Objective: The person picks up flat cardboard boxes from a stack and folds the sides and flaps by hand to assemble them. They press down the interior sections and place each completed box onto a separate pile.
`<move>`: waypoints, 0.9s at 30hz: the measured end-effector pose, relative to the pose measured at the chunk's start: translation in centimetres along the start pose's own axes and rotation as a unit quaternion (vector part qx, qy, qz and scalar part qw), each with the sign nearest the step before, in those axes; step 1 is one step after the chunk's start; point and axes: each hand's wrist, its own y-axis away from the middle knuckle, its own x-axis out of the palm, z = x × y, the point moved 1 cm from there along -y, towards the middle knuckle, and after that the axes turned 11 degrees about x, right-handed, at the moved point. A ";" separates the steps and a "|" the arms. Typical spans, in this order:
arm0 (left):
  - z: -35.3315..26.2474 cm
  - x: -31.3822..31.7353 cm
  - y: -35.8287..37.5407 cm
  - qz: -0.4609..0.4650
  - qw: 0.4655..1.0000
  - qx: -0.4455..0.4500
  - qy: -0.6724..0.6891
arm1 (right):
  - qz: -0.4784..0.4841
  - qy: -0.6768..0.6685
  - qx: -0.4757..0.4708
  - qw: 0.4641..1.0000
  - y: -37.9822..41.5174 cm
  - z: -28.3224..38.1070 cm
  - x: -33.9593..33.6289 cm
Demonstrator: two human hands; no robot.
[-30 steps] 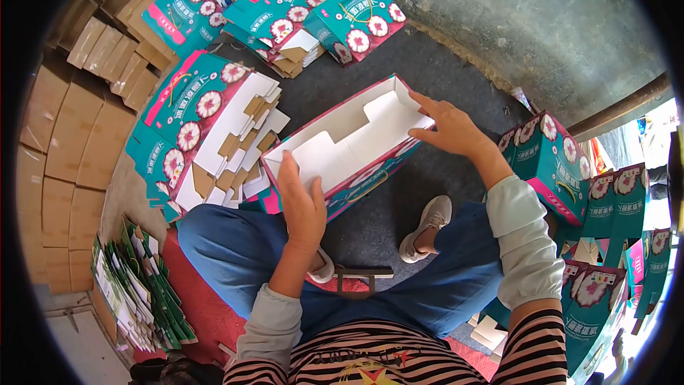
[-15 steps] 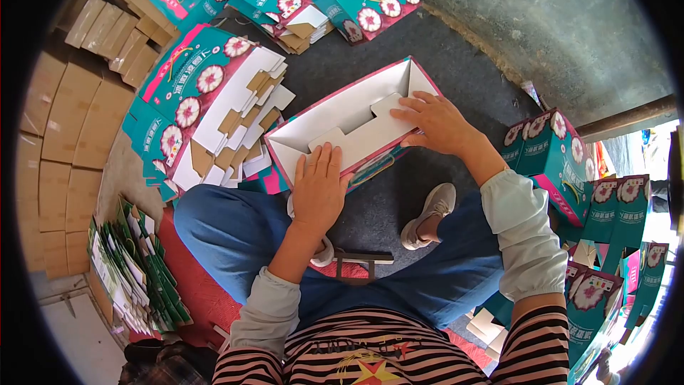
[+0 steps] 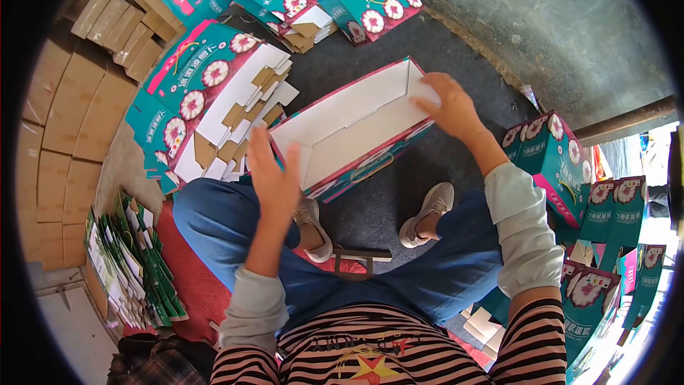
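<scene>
An open-topped carton [image 3: 356, 125], white inside with a teal and maroon printed outside, rests between my feet. Its bottom panels lie flat inside. My left hand [image 3: 274, 178] is at the carton's left end, fingers spread and slightly blurred, holding nothing. At the opposite end my right hand [image 3: 452, 110] overlaps the rim, with thumb and fingers apart. Whether the right fingertips press on the end wall is hard to see.
Flattened printed cartons [image 3: 192, 93] lie stacked at the left. Finished-looking gift boxes [image 3: 374, 3] stand at the back, and more printed boxes [image 3: 548, 160] at the right. Brown cardboard boxes [image 3: 85, 100] are piled along the left. A concrete wall [image 3: 534, 21] rises at the back right.
My hands have lifted off the inner flaps and moved outward to the carton's two ends. The flaps, raised before, now lie flat on the bottom.
</scene>
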 end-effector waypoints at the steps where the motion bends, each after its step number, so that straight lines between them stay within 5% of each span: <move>1: 2.7 0.4 -0.5 -0.002 0.994 -0.102 0.049 | -0.049 -0.017 0.037 0.998 -1.0 -0.9 0.1; 2: 4.1 0.5 -1.3 0.037 0.961 -0.228 0.150 | -0.018 -0.067 0.091 0.993 -2.1 -2.0 0.4; 4: 6.0 1.0 -2.1 0.117 0.814 -0.457 0.339 | 0.043 -0.163 0.203 0.965 -3.3 -4.2 1.4; 5: 6.8 1.5 -2.1 0.143 0.768 -0.501 0.371 | 0.074 -0.209 0.239 0.945 -3.6 -4.9 2.0; 7: 7.2 2.9 -2.1 0.197 0.664 -0.581 0.428 | 0.131 -0.300 0.310 0.893 -3.9 -4.2 2.5; 12: 5.5 2.5 -2.6 0.227 0.624 -0.574 0.479 | 0.177 -0.321 0.353 0.861 -4.6 -5.1 2.2; 16: 4.6 2.2 -1.9 0.198 0.669 -0.493 0.520 | 0.157 -0.361 0.419 0.818 -3.1 -6.0 -1.0; 21: -0.7 1.4 -1.7 0.165 0.787 -0.162 0.572 | 0.131 -0.491 0.300 0.807 -1.0 -7.8 -6.5; 25: -1.2 2.0 -0.2 0.144 0.827 -0.095 0.535 | 0.132 -0.402 0.358 0.832 1.8 -5.9 -8.8; 27: -0.9 2.2 0.1 0.147 0.826 -0.090 0.537 | 0.112 -0.461 0.338 0.813 2.2 -6.4 -8.3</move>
